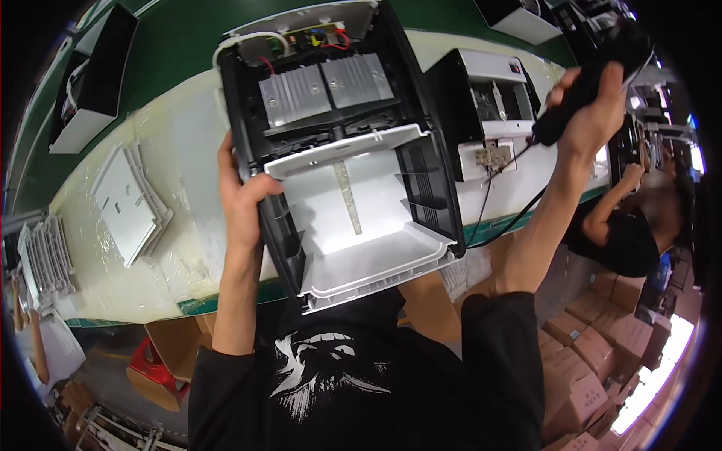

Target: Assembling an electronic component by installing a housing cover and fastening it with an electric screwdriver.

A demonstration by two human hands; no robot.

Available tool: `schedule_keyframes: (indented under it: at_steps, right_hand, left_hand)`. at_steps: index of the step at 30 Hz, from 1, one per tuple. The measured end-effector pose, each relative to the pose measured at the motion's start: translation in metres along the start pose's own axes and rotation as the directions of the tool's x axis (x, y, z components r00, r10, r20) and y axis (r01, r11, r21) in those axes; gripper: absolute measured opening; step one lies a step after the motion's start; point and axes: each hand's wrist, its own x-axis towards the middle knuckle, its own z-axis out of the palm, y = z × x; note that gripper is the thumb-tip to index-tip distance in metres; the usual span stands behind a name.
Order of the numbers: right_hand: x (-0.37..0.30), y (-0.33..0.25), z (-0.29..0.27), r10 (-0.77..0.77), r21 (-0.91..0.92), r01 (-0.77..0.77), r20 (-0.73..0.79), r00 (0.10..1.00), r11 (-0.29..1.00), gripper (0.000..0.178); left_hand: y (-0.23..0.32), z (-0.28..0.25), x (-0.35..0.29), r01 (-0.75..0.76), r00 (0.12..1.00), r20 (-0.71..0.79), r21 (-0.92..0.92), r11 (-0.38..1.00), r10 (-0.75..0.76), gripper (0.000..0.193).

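An open black appliance housing [432, 188] with a white inner compartment [353, 218] stands in front of me, reaching over the workbench's near edge. At its far end sit two ribbed metal heat sinks [327, 89] and a small circuit board with red wires [325, 36]. My left hand [241, 199] grips the housing's left wall. My right hand [590, 105] is raised at the right, closed around a black electric screwdriver [594, 71] whose cable [519, 214] hangs down to the bench edge.
A white workbench [180, 150] beside a green conveyor belt [188, 37] carries stacked white panels [131, 199] and another black and white unit [489, 105]. More units sit on the belt. Cardboard boxes [594, 353] stand at the lower right. Another person [632, 225] works at the right.
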Motion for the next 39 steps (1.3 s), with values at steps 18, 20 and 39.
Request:
schedule_keyframes:
  at_steps: [18,20,39]
  right_hand:
    - [-0.127,-0.160,-0.022,-0.677,0.938,0.345,-0.242,0.695,0.019,0.065]
    - [-0.136,-0.157,0.013,-0.737,0.965,0.194,-0.261,0.624,-0.177,0.073]
    - [-0.223,-0.133,0.029,-0.207,0.539,-0.168,0.567,0.798,0.826,0.011]
  left_hand:
    - [-0.017,-0.008,0.007,-0.119,0.993,-0.022,0.026,0.993,0.119,0.088]
    - [-0.015,-0.007,0.006,-0.102,0.994,-0.026,0.023,0.994,0.103,0.088]
    - [-0.006,-0.005,0.002,-0.073,0.997,0.017,0.021,0.997,0.073,0.089]
